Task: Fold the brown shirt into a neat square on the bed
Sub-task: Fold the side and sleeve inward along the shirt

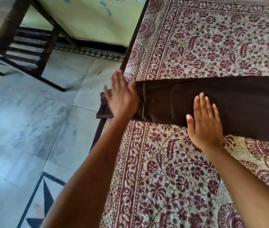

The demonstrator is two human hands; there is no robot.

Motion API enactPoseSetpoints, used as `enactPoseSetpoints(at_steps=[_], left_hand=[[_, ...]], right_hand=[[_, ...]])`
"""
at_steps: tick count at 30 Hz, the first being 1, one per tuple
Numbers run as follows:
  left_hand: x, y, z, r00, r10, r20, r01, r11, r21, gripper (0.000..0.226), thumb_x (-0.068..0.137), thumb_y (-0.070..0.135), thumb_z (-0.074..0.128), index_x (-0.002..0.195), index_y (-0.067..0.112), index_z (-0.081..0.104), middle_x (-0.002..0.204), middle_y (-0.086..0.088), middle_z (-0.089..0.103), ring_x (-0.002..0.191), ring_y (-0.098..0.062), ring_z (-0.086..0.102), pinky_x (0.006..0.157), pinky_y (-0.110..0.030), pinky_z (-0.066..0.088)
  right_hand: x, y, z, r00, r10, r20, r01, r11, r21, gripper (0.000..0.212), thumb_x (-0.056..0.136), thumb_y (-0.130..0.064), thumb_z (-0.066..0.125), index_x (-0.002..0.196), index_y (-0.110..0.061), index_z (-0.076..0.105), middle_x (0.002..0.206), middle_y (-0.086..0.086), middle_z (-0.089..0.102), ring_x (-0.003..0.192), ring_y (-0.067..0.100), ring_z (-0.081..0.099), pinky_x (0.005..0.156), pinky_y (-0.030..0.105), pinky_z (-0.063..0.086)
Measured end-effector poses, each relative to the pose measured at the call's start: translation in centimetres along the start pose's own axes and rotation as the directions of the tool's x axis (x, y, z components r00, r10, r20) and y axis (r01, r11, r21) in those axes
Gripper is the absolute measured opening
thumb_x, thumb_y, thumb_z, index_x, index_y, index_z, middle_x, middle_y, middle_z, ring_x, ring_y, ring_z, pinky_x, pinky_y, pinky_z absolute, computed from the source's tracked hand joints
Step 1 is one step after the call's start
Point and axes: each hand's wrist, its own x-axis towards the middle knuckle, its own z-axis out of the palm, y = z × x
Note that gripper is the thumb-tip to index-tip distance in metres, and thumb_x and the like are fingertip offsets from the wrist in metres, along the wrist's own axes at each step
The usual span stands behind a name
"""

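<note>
Both forearms [87,178] reach in from the near side. Right hand [204,119] lies flat on the near edge of the brown shirt [245,99], fingers straight, grip released. Left hand [122,96], slightly blurred, fingers straight, covers the shirt's left end at the edge of the bed [196,46], grasping nothing. Shirt lies as a long band across the bed.

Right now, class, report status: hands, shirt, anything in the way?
Left hand open at the overhanging end; right hand flat on brown shirt. Shirt a long strip, not square yet. Nothing else on it.
</note>
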Motion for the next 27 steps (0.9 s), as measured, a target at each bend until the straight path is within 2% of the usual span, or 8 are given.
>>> enactPoseSetpoints(at_steps=[4, 8, 12, 14, 17, 20, 23, 27], left_hand=[[-3.3, 9.8, 3.2, 0.933, 0.312, 0.178, -0.305, 0.95, -0.068, 0.057, 0.1, 0.042, 0.017, 0.15, 0.019, 0.002, 0.159, 0.001, -0.001, 0.145, -0.014, -0.005, 0.117, -0.041, -0.008], [-4.1, 7.8, 4.8, 0.898, 0.384, 0.215, -0.397, 0.918, 0.015, 0.062, 0.097, 0.049, 0.022, 0.15, 0.022, 0.003, 0.159, 0.004, 0.002, 0.146, -0.013, -0.002, 0.117, -0.04, -0.006], [-2.5, 0.3, 3.2, 0.959, 0.248, 0.138, -0.262, 0.96, 0.096, 0.069, 0.094, 0.059, 0.018, 0.15, 0.022, 0.001, 0.158, 0.005, 0.0, 0.146, -0.013, -0.002, 0.117, -0.037, -0.007], [-1.5, -3.3, 2.0, 0.989, 0.053, 0.137, -0.063, 0.995, 0.075, 0.067, 0.095, 0.056, 0.018, 0.15, 0.02, 0.004, 0.158, 0.002, 0.003, 0.146, -0.014, 0.0, 0.118, -0.039, -0.005], [-0.5, -5.7, 0.5, 0.961, -0.248, 0.12, 0.246, 0.969, 0.027, 0.063, 0.098, 0.048, 0.019, 0.15, 0.014, 0.008, 0.159, -0.003, 0.006, 0.146, -0.016, 0.001, 0.118, -0.045, -0.002], [-1.2, -3.1, 0.6, 0.996, -0.066, 0.055, 0.065, 0.998, 0.026, 0.06, 0.099, 0.045, 0.018, 0.15, 0.015, 0.004, 0.158, -0.002, 0.001, 0.146, -0.015, -0.002, 0.116, -0.04, -0.007], [-3.6, -0.2, 1.8, 0.973, 0.18, 0.145, -0.188, 0.981, 0.042, 0.059, 0.098, 0.049, 0.019, 0.15, 0.024, 0.003, 0.158, 0.001, -0.002, 0.146, -0.015, -0.003, 0.115, -0.039, -0.008], [-4.2, -3.4, 1.6, 0.984, 0.091, 0.153, -0.108, 0.989, 0.104, 0.055, 0.098, 0.05, 0.019, 0.149, 0.034, 0.005, 0.159, 0.001, -0.001, 0.146, -0.02, -0.001, 0.117, -0.045, -0.002]], right_hand=[[0.2, 0.0, -0.2, 1.0, 0.014, 0.02, -0.014, 1.0, -0.003, 0.065, 0.092, -0.039, 0.014, 0.145, -0.002, 0.02, 0.154, 0.015, 0.017, 0.143, 0.025, 0.017, 0.116, 0.041, 0.011], [0.1, 0.1, -0.2, 1.0, 0.0, 0.004, 0.0, 1.0, 0.011, 0.063, 0.094, -0.037, 0.016, 0.146, -0.002, 0.021, 0.154, 0.015, 0.019, 0.143, 0.024, 0.017, 0.116, 0.039, 0.011], [0.0, 0.2, 0.0, 1.0, 0.003, -0.024, -0.002, 0.999, 0.045, 0.061, 0.094, -0.037, 0.02, 0.146, -0.003, 0.021, 0.153, 0.014, 0.02, 0.142, 0.024, 0.019, 0.115, 0.039, 0.012], [-0.1, 0.2, 0.0, 1.0, -0.002, -0.016, 0.003, 0.999, 0.039, 0.062, 0.094, -0.037, 0.02, 0.146, -0.003, 0.021, 0.153, 0.015, 0.02, 0.142, 0.024, 0.018, 0.115, 0.038, 0.01], [0.0, 0.2, 0.0, 1.0, 0.003, -0.016, -0.002, 0.999, 0.033, 0.062, 0.094, -0.037, 0.02, 0.146, -0.003, 0.02, 0.154, 0.014, 0.02, 0.143, 0.024, 0.018, 0.115, 0.038, 0.01], [0.0, 0.2, 0.0, 1.0, 0.005, -0.013, -0.005, 0.999, 0.035, 0.062, 0.093, -0.037, 0.019, 0.146, -0.004, 0.021, 0.154, 0.014, 0.019, 0.143, 0.024, 0.018, 0.115, 0.039, 0.011], [0.0, 0.2, -0.1, 1.0, -0.003, -0.018, 0.004, 0.999, 0.037, 0.062, 0.094, -0.038, 0.018, 0.146, -0.004, 0.021, 0.154, 0.014, 0.02, 0.143, 0.024, 0.018, 0.115, 0.039, 0.012], [0.0, 0.0, -0.1, 0.999, 0.026, 0.028, -0.026, 1.0, 0.006, 0.065, 0.092, -0.041, 0.016, 0.147, -0.007, 0.016, 0.155, 0.011, 0.014, 0.144, 0.023, 0.014, 0.116, 0.04, 0.008]])
